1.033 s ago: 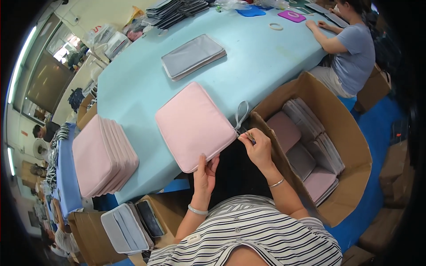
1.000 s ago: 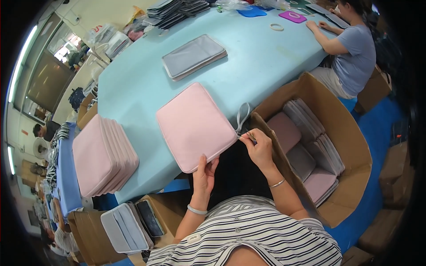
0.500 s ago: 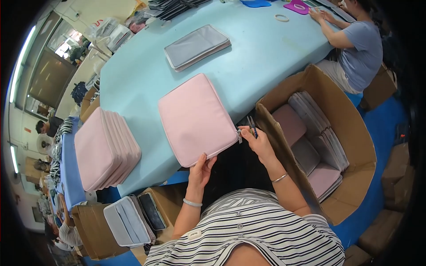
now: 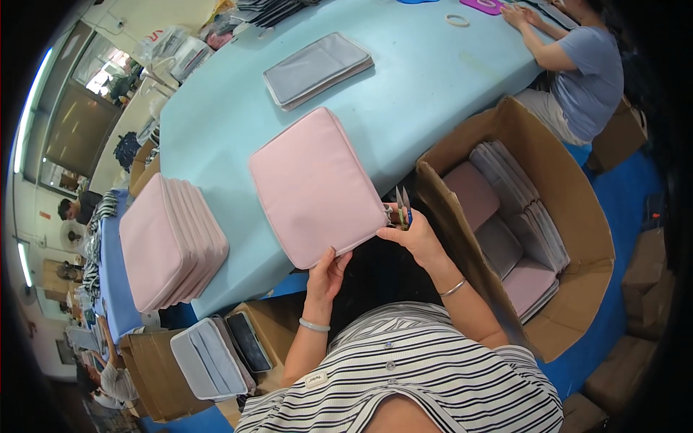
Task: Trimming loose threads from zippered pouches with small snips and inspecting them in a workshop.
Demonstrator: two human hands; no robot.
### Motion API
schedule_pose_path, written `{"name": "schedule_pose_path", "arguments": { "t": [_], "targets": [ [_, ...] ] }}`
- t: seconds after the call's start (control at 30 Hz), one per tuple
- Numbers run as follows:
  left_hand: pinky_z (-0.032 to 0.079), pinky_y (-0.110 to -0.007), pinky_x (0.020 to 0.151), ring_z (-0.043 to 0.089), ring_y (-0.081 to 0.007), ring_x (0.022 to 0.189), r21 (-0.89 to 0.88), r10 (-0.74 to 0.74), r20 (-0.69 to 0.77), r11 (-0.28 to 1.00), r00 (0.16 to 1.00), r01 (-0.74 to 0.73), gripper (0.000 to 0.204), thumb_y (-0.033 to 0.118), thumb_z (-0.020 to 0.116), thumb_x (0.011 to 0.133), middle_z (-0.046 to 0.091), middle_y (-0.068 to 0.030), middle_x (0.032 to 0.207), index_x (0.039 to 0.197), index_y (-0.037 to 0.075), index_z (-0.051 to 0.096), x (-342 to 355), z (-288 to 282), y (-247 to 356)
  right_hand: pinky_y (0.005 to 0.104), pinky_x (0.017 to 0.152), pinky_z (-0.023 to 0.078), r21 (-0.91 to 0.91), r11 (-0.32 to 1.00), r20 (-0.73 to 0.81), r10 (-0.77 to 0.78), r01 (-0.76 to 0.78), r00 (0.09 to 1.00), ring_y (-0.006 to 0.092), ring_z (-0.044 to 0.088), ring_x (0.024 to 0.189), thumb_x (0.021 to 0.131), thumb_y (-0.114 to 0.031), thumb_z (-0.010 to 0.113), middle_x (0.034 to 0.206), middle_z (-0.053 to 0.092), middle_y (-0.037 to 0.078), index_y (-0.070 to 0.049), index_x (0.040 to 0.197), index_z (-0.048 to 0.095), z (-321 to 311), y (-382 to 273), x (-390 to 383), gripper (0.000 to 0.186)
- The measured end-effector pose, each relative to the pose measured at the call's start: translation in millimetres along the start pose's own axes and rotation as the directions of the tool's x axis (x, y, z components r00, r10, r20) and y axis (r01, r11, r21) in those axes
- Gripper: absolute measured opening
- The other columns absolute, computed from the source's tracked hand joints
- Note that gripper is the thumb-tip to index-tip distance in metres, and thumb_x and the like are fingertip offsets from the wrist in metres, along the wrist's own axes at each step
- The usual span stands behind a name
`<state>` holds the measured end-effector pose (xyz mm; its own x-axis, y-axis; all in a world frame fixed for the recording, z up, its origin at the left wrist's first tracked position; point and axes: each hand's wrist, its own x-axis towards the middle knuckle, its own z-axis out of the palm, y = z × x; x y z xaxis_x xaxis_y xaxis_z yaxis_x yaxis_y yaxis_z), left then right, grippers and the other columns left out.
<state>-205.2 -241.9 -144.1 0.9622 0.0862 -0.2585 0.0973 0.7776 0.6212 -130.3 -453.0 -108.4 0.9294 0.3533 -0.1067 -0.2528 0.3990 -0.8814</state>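
A pink zippered laptop sleeve [image 4: 314, 187] is held up off the near edge of the table, tilted, its plain face toward me. My left hand [image 4: 329, 280] grips its lower edge, thumb on the face and the other fingers underneath. At its right corner, my right hand [image 4: 415, 238] has small thread snips [image 4: 403, 202] in it, blades pointing up. The right thumb lies close to the corner, by the zipper pull; whether it pinches the pull cannot be made out. A stack of pink sleeves [image 4: 170, 242] stands to the left on the table.
Grey sleeves [image 4: 317, 68] lie farther back on the pale blue table [image 4: 404, 108]. On the right, an open cardboard box [image 4: 577, 296] holds pink and grey sleeves. Another grey sleeve [image 4: 206, 361] and a phone [image 4: 247, 343] sit at lower left. A co-worker [image 4: 588, 72] sits at far right.
The sleeve has shifted slightly up and left. My right hand has turned at the corner, and the snips now point more upright, with their blades showing more.
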Motion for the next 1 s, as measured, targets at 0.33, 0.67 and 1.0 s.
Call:
{"name": "schedule_pose_path", "arguments": {
  "t": [0.33, 0.67, 1.0],
  "targets": [
    [0.059, -0.033, 0.082, 0.065, -0.024, 0.095, -0.009, -0.03, -0.057, 1.0, 0.998, 0.029, 0.034, 0.009, 0.058, 0.091, 0.061, -0.0133, 0.11, 0.122, -0.001, 0.048, -2, 8, 9, 0.0247, 0.079, 0.048, -0.069, 0.997, -0.075, -0.037, 0.032, 0.996, 0.0101, 0.059, 0.082, 0.077, -0.009, 0.077, 0.092, 0.063, 0.005, 0.004, 0.107, 0.058, 4, 2, -3, 0.038],
    [0.051, -0.038, 0.085, 0.059, -0.0208, 0.1, 0.002, 0.147, -0.133, 0.989, 0.98, -0.148, 0.039, 0.036, 0.061, 0.09, 0.058, -0.0052, 0.114, 0.118, 0.011, 0.053, 2, 12, 11, 0.0229, 0.073, 0.045, -0.55, 0.829, -0.068, -0.166, 0.102, 0.984, 0.0093, 0.055, 0.077, 0.087, -0.019, 0.067, 0.085, 0.062, 0.006, 0.001, 0.105, 0.057, 2, -10, -13, 0.029],
    [0.051, -0.035, 0.088, 0.06, -0.0215, 0.104, 0.279, 0.023, -0.054, 0.96, 0.998, -0.007, 0.038, 0.022, 0.058, 0.094, 0.059, -0.0107, 0.112, 0.121, -0.003, 0.049, 7, 59, -7, 0.0258, 0.051, 0.046, -0.652, 0.755, -0.006, -0.094, 0.067, 0.996, 0.0151, 0.061, 0.055, 0.09, -0.019, 0.058, 0.07, 0.065, 0.01, -0.002, 0.093, 0.066, 11, -34, -22, 0.019]
  ]
}}
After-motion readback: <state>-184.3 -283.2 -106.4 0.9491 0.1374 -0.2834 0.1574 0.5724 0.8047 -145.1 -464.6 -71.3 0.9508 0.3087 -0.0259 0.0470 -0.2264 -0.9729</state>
